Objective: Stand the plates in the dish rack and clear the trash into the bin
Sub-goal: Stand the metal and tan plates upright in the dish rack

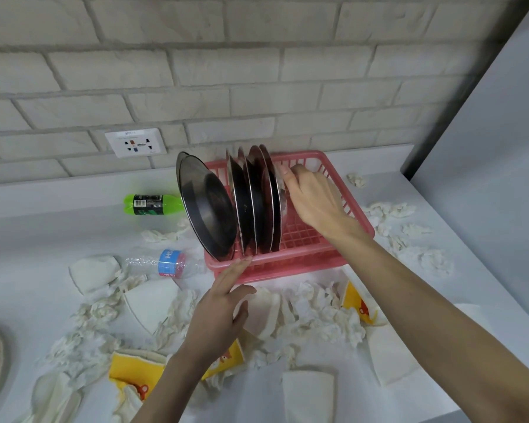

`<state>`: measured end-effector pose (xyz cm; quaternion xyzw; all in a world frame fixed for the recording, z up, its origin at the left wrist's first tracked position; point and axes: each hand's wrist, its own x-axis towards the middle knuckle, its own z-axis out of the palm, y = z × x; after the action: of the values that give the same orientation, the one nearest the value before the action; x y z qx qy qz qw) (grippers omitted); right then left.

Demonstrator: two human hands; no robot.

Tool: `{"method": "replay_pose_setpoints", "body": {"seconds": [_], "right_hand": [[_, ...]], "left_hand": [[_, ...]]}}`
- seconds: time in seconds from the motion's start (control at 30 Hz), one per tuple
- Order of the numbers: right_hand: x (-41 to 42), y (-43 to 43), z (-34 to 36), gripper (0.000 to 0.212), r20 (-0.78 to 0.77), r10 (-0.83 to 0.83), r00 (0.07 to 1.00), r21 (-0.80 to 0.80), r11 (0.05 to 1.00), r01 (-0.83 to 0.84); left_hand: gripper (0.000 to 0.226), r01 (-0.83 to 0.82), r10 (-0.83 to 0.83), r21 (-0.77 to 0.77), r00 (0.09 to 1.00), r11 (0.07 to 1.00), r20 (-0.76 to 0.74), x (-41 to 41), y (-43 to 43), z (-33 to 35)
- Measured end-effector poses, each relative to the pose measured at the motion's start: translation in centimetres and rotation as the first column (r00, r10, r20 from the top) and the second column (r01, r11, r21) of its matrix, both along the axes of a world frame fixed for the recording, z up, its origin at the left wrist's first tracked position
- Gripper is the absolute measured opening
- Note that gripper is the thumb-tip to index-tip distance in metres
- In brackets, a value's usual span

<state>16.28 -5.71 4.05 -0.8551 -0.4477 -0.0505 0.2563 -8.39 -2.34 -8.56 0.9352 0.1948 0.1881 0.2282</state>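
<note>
Plates (245,206) stand in rack (287,267); right grip (312,196) grasps end plate (279,209) rim; left grip (223,303) released, touching rack's edge.

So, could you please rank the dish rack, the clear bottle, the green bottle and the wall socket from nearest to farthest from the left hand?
1. Dish rack: fingertips of the left hand touch its front rim.
2. Clear bottle: lying just left of the rack.
3. Green bottle: farther back on the left.
4. Wall socket: farthest, up behind everything.

White brick wall (226,71), grey counter (43,233)
</note>
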Motion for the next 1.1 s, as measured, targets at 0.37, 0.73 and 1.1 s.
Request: {"method": "replay_pose_setpoints", "body": {"seconds": [0.37,0.73,1.1], "right_hand": [[-3.5,-9.9,-0.6,0.042,-0.13,0.045,0.99,0.118,0.993,-0.03],[-16.2,-22.2,-8.1,0.02,-0.553,0.233,0.8,0.154,0.972,-0.177],[-26.3,-25.0,-9.6,0.017,-0.468,0.428,0.773,0.012,0.878,-0.478]], "left_hand": [[0.031,-0.089,0.136,-0.276,0.978,0.957,0.159,-1.0,-3.9,1.9],[0.033,-0.16,0.233,-0.437,0.965,0.885,0.119,-8.0,-15.0,2.5],[0.026,-0.412,0.436,-0.466,0.898,0.783,-0.062,-19.7,-19.7,1.0]]}}
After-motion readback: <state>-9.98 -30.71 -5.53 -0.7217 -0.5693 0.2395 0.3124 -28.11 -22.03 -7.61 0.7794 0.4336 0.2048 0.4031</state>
